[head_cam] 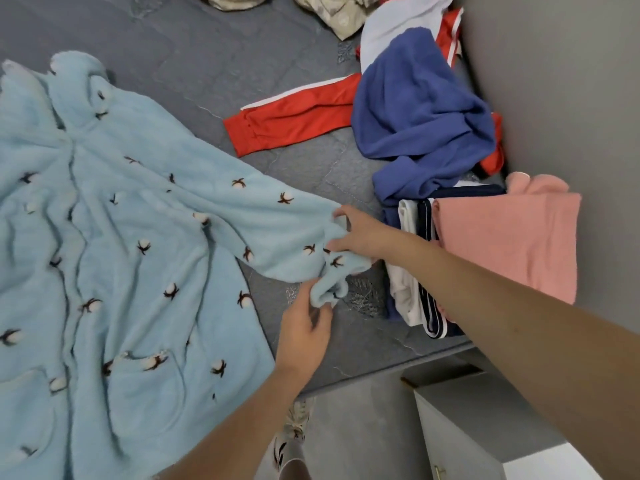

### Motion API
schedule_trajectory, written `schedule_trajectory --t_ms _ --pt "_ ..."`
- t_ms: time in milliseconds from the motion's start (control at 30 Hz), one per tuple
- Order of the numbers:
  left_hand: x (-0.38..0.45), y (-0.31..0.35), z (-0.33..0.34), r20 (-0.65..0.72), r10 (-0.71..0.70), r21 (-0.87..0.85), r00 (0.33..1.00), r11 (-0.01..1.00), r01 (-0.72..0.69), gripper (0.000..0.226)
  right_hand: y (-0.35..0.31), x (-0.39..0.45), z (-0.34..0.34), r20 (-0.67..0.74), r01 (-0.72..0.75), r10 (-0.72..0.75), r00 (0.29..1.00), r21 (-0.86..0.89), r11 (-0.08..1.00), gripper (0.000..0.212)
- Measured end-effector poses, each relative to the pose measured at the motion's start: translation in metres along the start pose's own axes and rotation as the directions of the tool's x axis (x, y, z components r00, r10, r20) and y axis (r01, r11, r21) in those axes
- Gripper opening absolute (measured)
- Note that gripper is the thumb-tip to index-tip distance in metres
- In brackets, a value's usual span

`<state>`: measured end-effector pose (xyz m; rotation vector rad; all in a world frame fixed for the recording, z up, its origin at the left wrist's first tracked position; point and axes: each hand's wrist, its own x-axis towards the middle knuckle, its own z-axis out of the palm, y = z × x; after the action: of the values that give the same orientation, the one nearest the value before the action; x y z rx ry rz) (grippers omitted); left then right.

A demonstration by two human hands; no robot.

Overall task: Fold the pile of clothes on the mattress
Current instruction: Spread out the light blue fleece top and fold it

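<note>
A light blue fleece robe printed with white cotton-boll motifs (pixel 114 237) lies spread face-up on the grey quilted mattress (pixel 207 64), filling the left half of the view. One sleeve extends to the right toward the mattress edge. Both hands work at the cuff end of that sleeve. The right hand (pixel 363 233) grips the sleeve end, fingers curled over the fabric. The left hand (pixel 304 327), just below it, pinches the bunched cuff (pixel 329 289) between its fingertips.

Task progress, as judged from the layout: the robe is laid out flat but not yet folded; the sleeve appears ready to be brought across the body. To the right of the hands, near the grey wall (pixel 554 98), a small stack holds a folded pink fleece item (pixel 502 237) on top of white and navy striped garments (pixel 419 271); this stack appears finished. Beyond it, a rumpled blue knit top (pixel 415 109) lies over a red garment with white side stripes (pixel 294 123) and a pale item; these remain unfolded. Beige crumpled fabric (pixel 332 15) at the far edge is also unfolded.

Containers: a grey cabinet with a brass handle (pixel 485 427) stands on the floor beside the mattress. It is closed; its contents cannot be determined.
</note>
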<state>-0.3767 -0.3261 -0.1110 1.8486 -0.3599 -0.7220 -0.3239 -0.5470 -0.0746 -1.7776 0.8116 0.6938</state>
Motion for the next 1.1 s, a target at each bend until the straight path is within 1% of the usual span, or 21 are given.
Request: schedule_trajectory --t_ms 33,67,133,167,200,233,300,333,367,433,467,500,533,567,600,667,733,833,900,1000,1100 --pt "0.003 0.006 -0.01 -0.048 -0.049 -0.083 0.998 0.996 0.045 0.036 -0.013 -0.003 0.001 0.034 -0.024 0.02 0.999 0.113 0.993 0.065" --pt "0.007 0.011 -0.02 -0.078 -0.094 -0.159 0.993 0.984 0.08 0.035 -0.026 -0.004 0.003 0.067 -0.033 0.021 0.998 0.188 0.982 0.062" --pt "0.014 0.02 -0.042 -0.11 -0.145 -0.256 0.983 0.96 0.113 0.034 -0.056 -0.005 0.008 0.102 0.002 -0.027 0.994 0.233 0.972 0.041" --pt "0.018 0.024 -0.053 -0.127 -0.151 -0.264 0.98 0.958 0.113 0.037 -0.071 -0.005 0.012 0.123 0.015 -0.047 0.991 0.25 0.968 0.029" --pt "0.022 0.025 -0.063 -0.142 -0.148 -0.249 0.979 0.962 0.109 0.042 -0.086 -0.003 0.018 0.151 0.011 -0.054 0.987 0.272 0.962 0.022" --pt "0.025 0.025 -0.074 -0.16 -0.14 -0.229 0.977 0.968 0.101 0.044 -0.1 -0.002 0.023 0.186 -0.012 -0.045 0.982 0.294 0.956 0.022" --pt "0.034 0.026 -0.097 -0.226 -0.123 -0.203 0.966 0.976 0.077 0.037 -0.125 0.005 0.036 0.261 -0.066 -0.021 0.965 0.319 0.945 0.03" --pt "0.039 0.027 -0.109 -0.267 -0.113 -0.196 0.957 0.979 0.06 0.03 -0.137 0.009 0.043 0.279 -0.051 -0.031 0.96 0.284 0.957 0.03" --pt "0.043 0.027 -0.122 -0.301 -0.107 -0.187 0.947 0.981 0.051 0.023 -0.147 0.014 0.05 0.268 -0.005 -0.052 0.962 0.206 0.978 0.03" --pt "0.049 0.025 -0.148 -0.342 -0.105 -0.174 0.934 0.984 0.047 0.01 -0.165 0.024 0.065 0.199 0.161 -0.154 0.968 -0.016 0.987 0.028" --pt "0.051 0.023 -0.16 -0.354 -0.119 -0.183 0.928 0.982 0.056 0.007 -0.173 0.03 0.074 0.158 0.265 -0.243 0.957 -0.138 0.954 0.02" --pt "0.051 0.02 -0.172 -0.361 -0.137 -0.207 0.923 0.976 0.064 0.005 -0.182 0.032 0.083 0.128 0.364 -0.342 0.931 -0.246 0.898 0.01" --pt "0.051 0.017 -0.184 -0.366 -0.151 -0.227 0.918 0.971 0.07 0.003 -0.19 0.036 0.093 0.094 0.431 -0.426 0.9 -0.338 0.836 0.018" --pt "0.051 0.013 -0.197 -0.372 -0.154 -0.243 0.915 0.968 0.064 0.002 -0.197 0.042 0.103 0.068 0.471 -0.491 0.869 -0.42 0.776 0.03" --pt "0.05 0.011 -0.209 -0.375 -0.152 -0.249 0.915 0.967 0.059 0.001 -0.205 0.046 0.113 0.049 0.493 -0.536 0.842 -0.47 0.732 0.038" --pt "0.047 0.007 -0.235 -0.369 -0.152 -0.263 0.917 0.963 0.054 0.005 -0.225 0.05 0.132 0.043 0.555 -0.605 0.795 -0.454 0.697 0.037" --pt "0.045 0.005 -0.262 -0.376 -0.157 -0.283 0.913 0.958 0.048 0.013 -0.246 0.052 0.151 0.064 0.584 -0.61 0.79 -0.386 0.714 0.026" --pt "0.044 0.0 -0.306 -0.408 -0.218 -0.33 0.887 0.941 0.079 0.029 -0.281 0.053 0.187 0.137 0.647 -0.65 0.747 -0.372 0.665 0.03" --pt "0.044 -0.005 -0.339 -0.404 -0.223 -0.354 0.887 0.932 0.073 0.035 -0.308 0.054 0.216 0.171 0.681 -0.676 0.717 -0.378 0.627 0.03" --pt "0.037 -0.015 -0.395 -0.457 -0.182 -0.347 0.871 0.938 0.014 0.025 -0.352 0.061 0.263 0.217 0.721 -0.702 0.679 -0.378 0.581 0.034" --pt "0.026 -0.035 -0.457 -0.554 -0.2 -0.301 0.808 0.953 0.029 0.011 -0.4 0.067 0.321 0.28 0.761 -0.716 0.639 -0.361 0.539 0.04"
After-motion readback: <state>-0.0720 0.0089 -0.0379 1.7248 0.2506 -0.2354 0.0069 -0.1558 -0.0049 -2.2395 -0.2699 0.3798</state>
